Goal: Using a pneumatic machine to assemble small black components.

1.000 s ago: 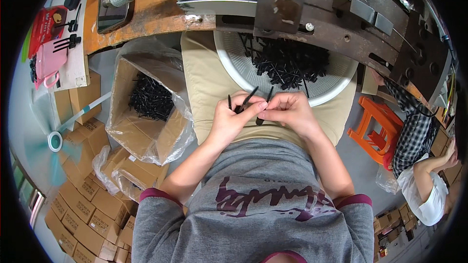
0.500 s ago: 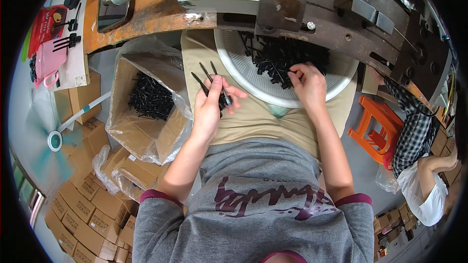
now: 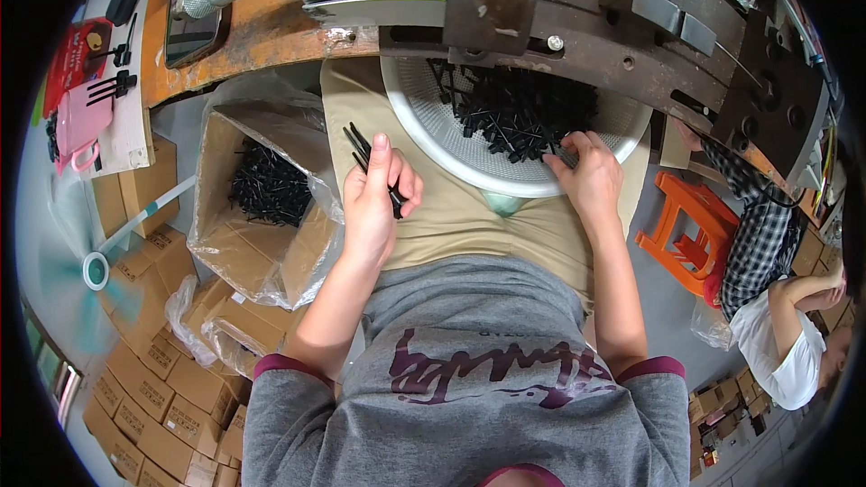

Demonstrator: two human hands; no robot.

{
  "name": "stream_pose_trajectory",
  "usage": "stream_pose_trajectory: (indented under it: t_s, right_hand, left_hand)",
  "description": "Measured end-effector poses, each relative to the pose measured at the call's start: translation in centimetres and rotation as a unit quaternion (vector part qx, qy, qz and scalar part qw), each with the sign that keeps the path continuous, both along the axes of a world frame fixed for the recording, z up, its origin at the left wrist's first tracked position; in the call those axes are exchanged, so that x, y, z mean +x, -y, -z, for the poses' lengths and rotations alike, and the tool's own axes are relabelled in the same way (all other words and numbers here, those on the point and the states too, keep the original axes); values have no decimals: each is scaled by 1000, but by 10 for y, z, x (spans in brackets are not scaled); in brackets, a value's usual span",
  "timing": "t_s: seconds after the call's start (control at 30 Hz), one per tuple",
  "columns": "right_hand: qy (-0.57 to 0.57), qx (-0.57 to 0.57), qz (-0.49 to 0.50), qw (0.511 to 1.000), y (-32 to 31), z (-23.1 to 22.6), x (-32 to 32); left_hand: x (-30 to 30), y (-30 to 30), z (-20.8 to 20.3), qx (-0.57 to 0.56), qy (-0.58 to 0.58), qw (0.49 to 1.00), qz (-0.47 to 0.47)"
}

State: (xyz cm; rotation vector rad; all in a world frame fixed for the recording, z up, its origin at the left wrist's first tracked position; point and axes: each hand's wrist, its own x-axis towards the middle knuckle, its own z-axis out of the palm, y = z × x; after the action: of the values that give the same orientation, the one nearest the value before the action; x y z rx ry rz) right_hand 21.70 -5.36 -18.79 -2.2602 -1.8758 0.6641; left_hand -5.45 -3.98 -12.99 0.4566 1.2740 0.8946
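Note:
My left hand [image 3: 381,203] is closed around a few slim black rods with thicker ends [image 3: 358,146], their thin tips sticking out past the thumb. A white perforated basket [image 3: 417,146] rests on my lap, partly beneath the bench, with a heap of similar black rods [image 3: 519,113] inside. Over the basket's near right side, my right hand [image 3: 594,179] pinches a black rod [image 3: 566,158] at the edge of the heap. Most of that rod is hidden by the fingers.
A plastic-lined cardboard box [image 3: 221,248] holding many black rods stands left of my legs. Ahead is a bench with metal fixtures [image 3: 577,50]. A fan [image 3: 96,271] and stacked cartons [image 3: 171,388] are farther left. An orange stool [image 3: 672,234] and another person [image 3: 780,343] are right.
My left fingers have curled tighter around the rods, which were fanned out before. My right hand has drawn back from the heap toward the basket's near right rim. The view has shifted slightly.

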Motion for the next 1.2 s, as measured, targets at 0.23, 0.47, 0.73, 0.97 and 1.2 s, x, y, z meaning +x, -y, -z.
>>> stream_pose_trajectory:
  t_s: [0.23,0.47,0.73,0.97,1.2]
  right_hand:
    - [22,-26,-22,999,3,-2,1]
    - [-31,24,7,999,-2,-9,0]
    - [-15,64,-49,997,-19,16,-12]
    - [37,91,-56,994,-21,20,-18]
    - [-143,85,20,986,-5,-36,-14]
  left_hand:
    - [15,6,1,34,-1,999,31]
    - [9,7,-2,12,3,996,88]
    - [22,8,-5,63,-25,996,63]
    - [15,9,-2,68,-11,990,122]
    - [23,7,-8,145,-156,965,156]
